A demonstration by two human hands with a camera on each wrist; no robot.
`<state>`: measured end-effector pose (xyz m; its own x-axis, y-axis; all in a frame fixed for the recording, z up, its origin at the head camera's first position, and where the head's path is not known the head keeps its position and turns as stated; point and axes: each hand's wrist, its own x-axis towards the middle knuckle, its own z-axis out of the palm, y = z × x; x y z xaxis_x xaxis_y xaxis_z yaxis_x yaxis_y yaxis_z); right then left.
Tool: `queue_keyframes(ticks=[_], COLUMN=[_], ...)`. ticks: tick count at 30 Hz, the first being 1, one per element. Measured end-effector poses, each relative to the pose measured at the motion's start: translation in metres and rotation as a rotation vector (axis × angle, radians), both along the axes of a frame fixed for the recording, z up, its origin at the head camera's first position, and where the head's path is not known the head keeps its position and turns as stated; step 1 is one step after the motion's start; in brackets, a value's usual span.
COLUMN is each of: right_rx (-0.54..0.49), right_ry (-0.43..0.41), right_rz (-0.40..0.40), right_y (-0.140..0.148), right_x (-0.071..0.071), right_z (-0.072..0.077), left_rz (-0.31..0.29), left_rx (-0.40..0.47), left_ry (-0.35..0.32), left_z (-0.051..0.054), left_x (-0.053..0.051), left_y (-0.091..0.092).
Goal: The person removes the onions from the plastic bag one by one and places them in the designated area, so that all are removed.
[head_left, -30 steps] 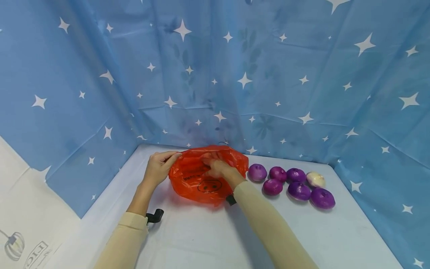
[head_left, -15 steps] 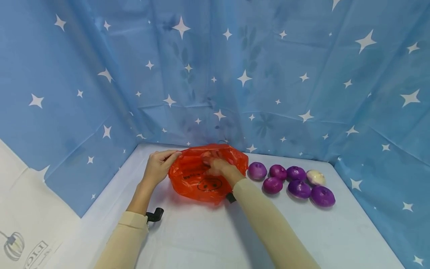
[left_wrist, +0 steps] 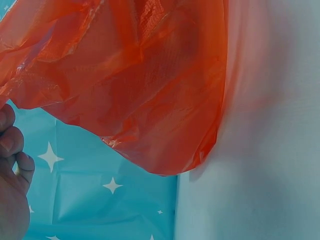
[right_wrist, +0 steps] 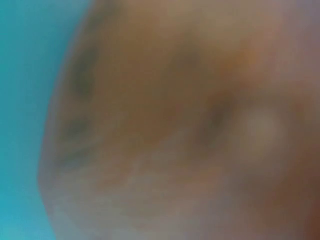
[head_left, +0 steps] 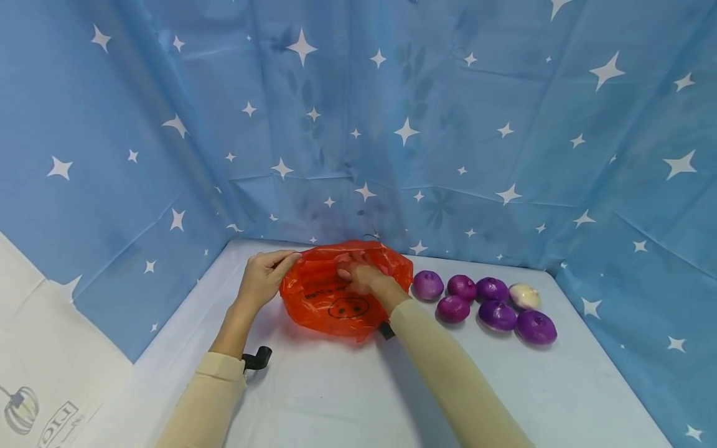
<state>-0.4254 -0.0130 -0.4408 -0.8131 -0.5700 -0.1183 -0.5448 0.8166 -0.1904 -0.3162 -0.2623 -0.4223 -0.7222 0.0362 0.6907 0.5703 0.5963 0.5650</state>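
My left hand pinches the left rim of a red plastic bag, which bulges with its mouth toward me. A black pig face and lettering are printed on it. Inside the mouth, my right hand reaches with fingers extended and spread; no object shows in it, though the red film partly veils the fingertips. The left wrist view has the bag's side hanging close to the white surface, with curled fingers of the left hand at its edge. Blurred bag film fills most of the right wrist view.
Right of the bag lie several purple onions and one whitish onion, grouped on the white table. A blue star-patterned curtain stands behind and at both sides. Black camera mounts jut from the wrists.
The right hand's fingers have shifted slightly inside the bag. The left hand keeps its hold on the rim, and the onions have stayed in place.
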Motion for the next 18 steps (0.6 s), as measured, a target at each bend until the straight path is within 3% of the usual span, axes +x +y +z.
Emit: queue_keyframes(ticks=[14,18], right_rx=[-0.025,-0.052], right_ry=[0.05,0.008], right_rz=[0.091,0.072], right_y=[0.0062,0.0094], right_x=[0.0051,0.0074], right_z=[0.0019,-0.0014], left_rz=[0.001,-0.001], left_rx=[-0.001,-0.001], left_ry=[-0.009,-0.015], left_z=[-0.0005,-0.0017], left_x=[0.0001,-0.0005], left_y=[-0.0001,-0.0002])
